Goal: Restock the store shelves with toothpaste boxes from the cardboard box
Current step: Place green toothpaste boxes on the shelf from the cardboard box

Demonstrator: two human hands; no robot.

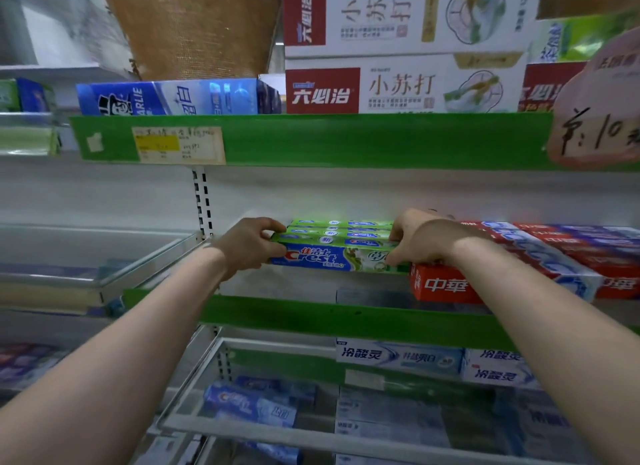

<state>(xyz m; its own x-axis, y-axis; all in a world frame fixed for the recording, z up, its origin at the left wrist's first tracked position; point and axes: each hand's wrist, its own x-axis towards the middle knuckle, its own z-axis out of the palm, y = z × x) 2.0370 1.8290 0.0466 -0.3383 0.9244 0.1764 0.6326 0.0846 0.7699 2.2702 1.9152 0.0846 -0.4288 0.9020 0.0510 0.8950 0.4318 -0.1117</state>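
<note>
Several green Crest toothpaste boxes (337, 248) lie side by side at the level of the middle shelf (311, 317), long sides across the view. My left hand (251, 245) grips the left ends of the bundle, fingers curled over the top. My right hand (419, 239) grips the right ends, thumb on the front face. The bundle touches a red-and-white toothpaste box (446, 284) on its right. The cardboard box is not in view.
Red toothpaste boxes (571, 253) fill the right of the middle shelf. The upper shelf (311, 139) holds a blue Darlie box (173, 97) and large white boxes (405, 84). A pink price sign (599, 118) hangs at right. Blue-and-white boxes (398, 357) sit on the lower shelf.
</note>
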